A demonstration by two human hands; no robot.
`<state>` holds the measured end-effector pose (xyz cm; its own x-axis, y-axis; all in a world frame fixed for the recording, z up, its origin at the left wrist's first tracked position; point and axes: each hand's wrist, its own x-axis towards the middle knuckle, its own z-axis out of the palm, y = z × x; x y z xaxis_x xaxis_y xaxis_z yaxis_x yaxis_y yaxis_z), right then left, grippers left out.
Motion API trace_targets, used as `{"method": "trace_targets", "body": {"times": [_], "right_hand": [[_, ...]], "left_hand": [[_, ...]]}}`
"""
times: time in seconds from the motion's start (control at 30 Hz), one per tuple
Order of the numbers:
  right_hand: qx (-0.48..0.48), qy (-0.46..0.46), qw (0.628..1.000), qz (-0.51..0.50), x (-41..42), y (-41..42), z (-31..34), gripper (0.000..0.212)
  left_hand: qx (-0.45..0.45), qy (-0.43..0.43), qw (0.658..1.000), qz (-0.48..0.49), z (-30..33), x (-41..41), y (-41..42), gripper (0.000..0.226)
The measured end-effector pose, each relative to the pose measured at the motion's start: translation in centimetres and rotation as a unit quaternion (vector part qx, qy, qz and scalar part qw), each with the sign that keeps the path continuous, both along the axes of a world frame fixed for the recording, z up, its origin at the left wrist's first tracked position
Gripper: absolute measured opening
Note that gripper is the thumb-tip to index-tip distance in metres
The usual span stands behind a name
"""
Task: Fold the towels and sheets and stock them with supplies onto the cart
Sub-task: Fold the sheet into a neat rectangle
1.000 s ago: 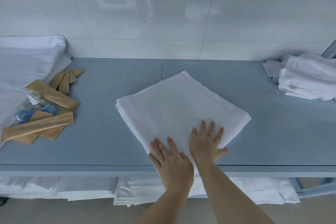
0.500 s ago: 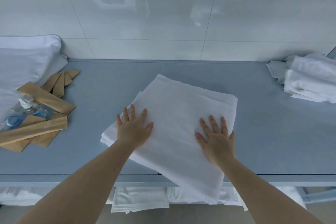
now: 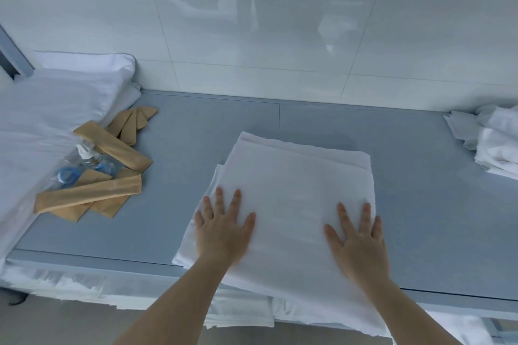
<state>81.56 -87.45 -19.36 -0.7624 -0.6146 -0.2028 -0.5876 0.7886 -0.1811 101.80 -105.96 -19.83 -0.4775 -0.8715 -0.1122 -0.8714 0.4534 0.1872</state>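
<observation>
A folded white sheet [image 3: 297, 185] lies on the grey-blue cart top [image 3: 196, 143], its near edge hanging over the front rim. My left hand [image 3: 224, 230] presses flat on the sheet's near left part, fingers spread. My right hand [image 3: 357, 241] presses flat on its near right part, fingers straight. Tan paper supply packets [image 3: 112, 148] and small clear bottles with blue caps [image 3: 84, 168] lie in a heap at the left.
A white pillow and bedding [image 3: 50, 112] fill the far left. A pile of crumpled white towels [image 3: 493, 143] sits at the right edge. Folded white linen [image 3: 241, 314] shows on the shelf below. A glossy white tiled wall [image 3: 252, 22] backs the cart.
The sheet has turned from a diagonal to nearly square with the cart edge. My hands moved apart from its near corner to its left and right sides. The camera shifted left.
</observation>
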Motion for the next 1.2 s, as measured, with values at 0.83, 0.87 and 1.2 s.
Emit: {"method": "trace_targets", "body": {"times": [0.83, 0.87, 1.2], "right_hand": [[0.003, 0.038, 0.994, 0.107, 5.9, -15.9, 0.3, 0.072], [0.006, 0.04, 0.993, 0.107, 5.9, -16.1, 0.2, 0.072], [0.028, 0.033, 0.987, 0.157, 8.8, -12.2, 0.6, 0.068]], "left_hand": [[-0.018, 0.002, 0.997, 0.08, -0.3, 8.6, -11.8, 0.067], [-0.024, 0.004, 0.997, 0.078, -0.3, 8.6, -11.9, 0.067], [-0.012, 0.015, 1.0, 0.018, 0.5, 10.0, -8.8, 0.065]]}}
